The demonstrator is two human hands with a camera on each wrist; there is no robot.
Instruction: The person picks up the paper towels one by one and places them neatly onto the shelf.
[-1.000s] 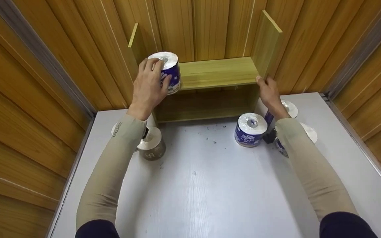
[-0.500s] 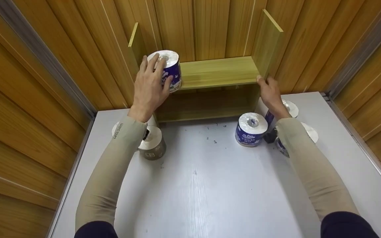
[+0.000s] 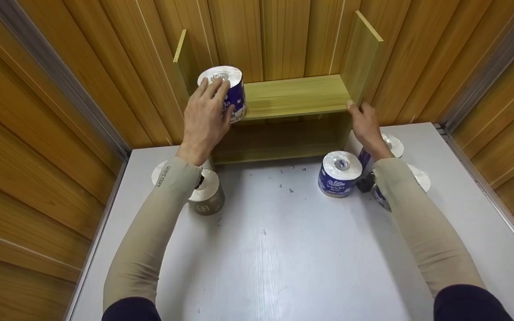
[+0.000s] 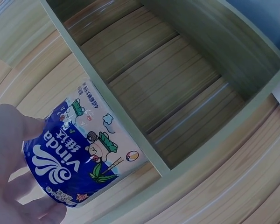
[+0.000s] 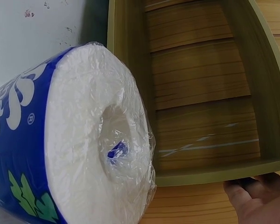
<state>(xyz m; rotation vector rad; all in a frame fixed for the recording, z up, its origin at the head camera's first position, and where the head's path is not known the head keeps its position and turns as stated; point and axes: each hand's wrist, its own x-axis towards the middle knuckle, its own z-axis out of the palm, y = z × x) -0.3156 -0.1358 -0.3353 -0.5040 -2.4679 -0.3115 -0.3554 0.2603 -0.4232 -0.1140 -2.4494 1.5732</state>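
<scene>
At the left end of the shelf unit's (image 3: pixel 295 96) middle board stands a toilet roll (image 3: pixel 234 98) in blue and white Vinda wrapping, upright. My left hand (image 3: pixel 205 118) holds it from the front left, fingers over the top edge and thumb at its side. The left wrist view shows the same roll (image 4: pixel 79 149) at the board's front edge, with the hand (image 4: pixel 14 163) around its top. My right hand (image 3: pixel 365 127) grips the unit's right side panel, thumb at the front edge. In the right wrist view, that hand (image 5: pixel 261 196) is partly behind the panel.
On the white table (image 3: pixel 266 258), a blue Vinda roll (image 3: pixel 339 174) stands front right of the unit. Two more rolls, one at the back (image 3: pixel 393 145) and one nearer (image 3: pixel 420 177), are partly behind my right arm. Brown-wrapped roll (image 3: pixel 208 196) stands at left, another roll (image 3: pixel 159 171) behind my sleeve.
My left fingers lifted a little on the roll, then came down again farther right over its top edge. The roll stays at the shelf's left end; the right hand keeps its hold.
</scene>
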